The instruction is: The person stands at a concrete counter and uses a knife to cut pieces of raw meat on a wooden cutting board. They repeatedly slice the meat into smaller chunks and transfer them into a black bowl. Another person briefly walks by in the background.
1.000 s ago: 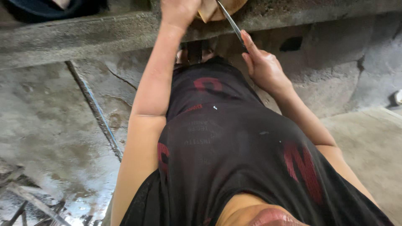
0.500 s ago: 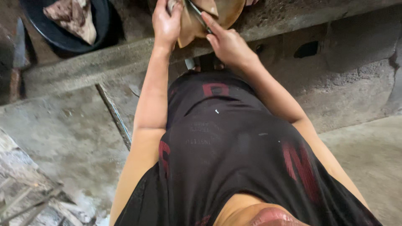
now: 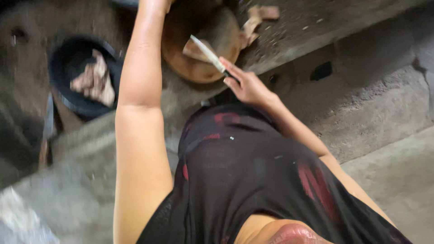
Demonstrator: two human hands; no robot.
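My right hand (image 3: 247, 85) grips the handle of a knife (image 3: 207, 50). Its pale blade slants up to the left over a round wooden chopping board (image 3: 212, 72) on the concrete counter. A small piece of meat (image 3: 192, 49) lies on the board right under the blade. My left arm reaches straight up past the board's left side. Only the wrist shows, because the hand is cut off by the top edge of the picture.
A black bowl (image 3: 63, 97) holding pale meat pieces (image 3: 94, 80) sits left of the board. A cleaver (image 3: 46, 124) lies further left on the counter. Meat scraps (image 3: 257, 18) lie right of the board. The concrete ledge (image 3: 361, 104) drops to a grey floor (image 3: 402, 180).
The view has tilted up and right, so the board and bowl sit lower in the picture. My left hand has risen out of view. My right hand and the knife have drawn back from the board.
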